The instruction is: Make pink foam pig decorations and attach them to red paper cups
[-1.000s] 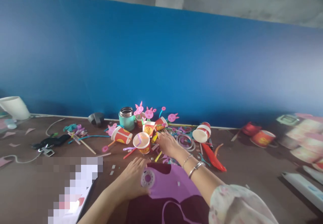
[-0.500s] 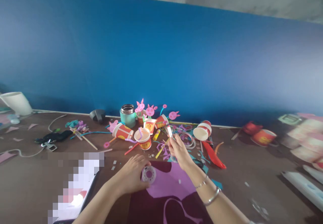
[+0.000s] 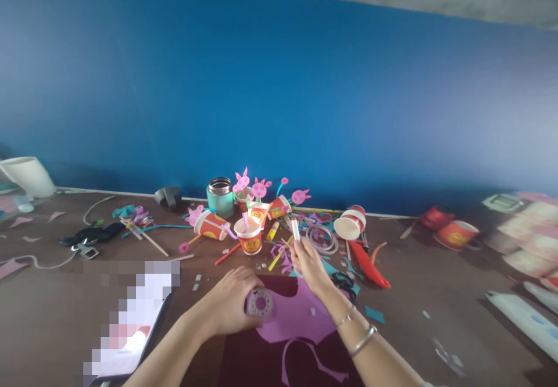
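Note:
My left hand (image 3: 229, 301) is closed around a translucent white ring-shaped spool (image 3: 267, 305), which looks like a tape roll. It holds the spool over the left part of a purple foam or paper sheet (image 3: 296, 316). A thin purple cut-out strip (image 3: 320, 365) lies nearer to me. Between the thumb and fingers of my right hand (image 3: 308, 264) is a white marker (image 3: 296, 229) with a red end, pointing up and away. This hand is above the sheet's far right edge. A paper cup (image 3: 250, 244) with a purple straw stands just beyond both hands.
Several paper cups with pink pig-face cut-outs (image 3: 260, 188) crowd a teal thermos (image 3: 220, 202) at the back. Black scissors (image 3: 344, 282) and a red deflated balloon-like piece (image 3: 370, 266) lie right. A tablet (image 3: 139, 323) is at left; a blue panel (image 3: 279, 96) rises behind.
The marker in my right hand has turned more upright, and that hand has shifted slightly. The front cup now stands straighter. My left hand still holds the spool, moved slightly right.

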A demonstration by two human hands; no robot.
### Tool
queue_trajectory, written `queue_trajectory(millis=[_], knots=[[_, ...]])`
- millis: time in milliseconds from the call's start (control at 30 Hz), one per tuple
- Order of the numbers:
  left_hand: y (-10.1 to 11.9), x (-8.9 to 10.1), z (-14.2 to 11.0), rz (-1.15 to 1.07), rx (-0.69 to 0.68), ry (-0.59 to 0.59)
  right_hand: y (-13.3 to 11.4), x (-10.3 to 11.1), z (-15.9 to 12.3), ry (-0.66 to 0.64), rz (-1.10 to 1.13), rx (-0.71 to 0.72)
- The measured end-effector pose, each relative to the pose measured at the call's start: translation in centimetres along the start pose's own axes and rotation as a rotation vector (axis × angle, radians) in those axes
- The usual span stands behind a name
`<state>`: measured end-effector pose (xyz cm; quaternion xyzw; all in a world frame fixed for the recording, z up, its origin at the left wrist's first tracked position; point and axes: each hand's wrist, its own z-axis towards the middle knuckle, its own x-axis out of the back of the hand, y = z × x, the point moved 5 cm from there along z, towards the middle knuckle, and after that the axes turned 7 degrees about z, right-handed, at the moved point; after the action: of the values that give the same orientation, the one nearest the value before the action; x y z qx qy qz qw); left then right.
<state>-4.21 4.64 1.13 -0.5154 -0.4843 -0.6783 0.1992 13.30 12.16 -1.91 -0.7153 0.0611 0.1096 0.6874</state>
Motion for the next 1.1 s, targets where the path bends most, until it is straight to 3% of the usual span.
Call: queue_trajectory(millis=[200,433,600,733,833,967,1100], knots=[[0.0,0.0,0.0,-0.011,-0.01,0.0,-0.6,0.2,0.1,0.056,0.019,0.107],[0.1,-0.2,-0.2,-0.026,-0.015,0.002,-2.5,0.9,0.0,0.067,-0.316,0.333],[0.1,-0.1,-0.3,-0.01,-0.036,-0.017,-2.4,1.9,1.0,0.145,-0.395,0.437],[0.7,0.3,-0.9,0.071,-0.047,-0.017,-2.7,2.8,1.2,0.242,-0.37,0.431],[2.4,0.1,-1.8,0.283,0.033,0.019,-3.4,3.1,0.5,0.276,-0.293,0.381],[5.5,-3.3,-2.9,0.662,0.103,-0.142,-3.9,2.7,-0.8,0.262,-0.201,0.293],[6.7,-6.9,-2.8,0.813,0.157,-0.007,-2.8,0.7,-1.8,0.097,-0.127,0.146]])
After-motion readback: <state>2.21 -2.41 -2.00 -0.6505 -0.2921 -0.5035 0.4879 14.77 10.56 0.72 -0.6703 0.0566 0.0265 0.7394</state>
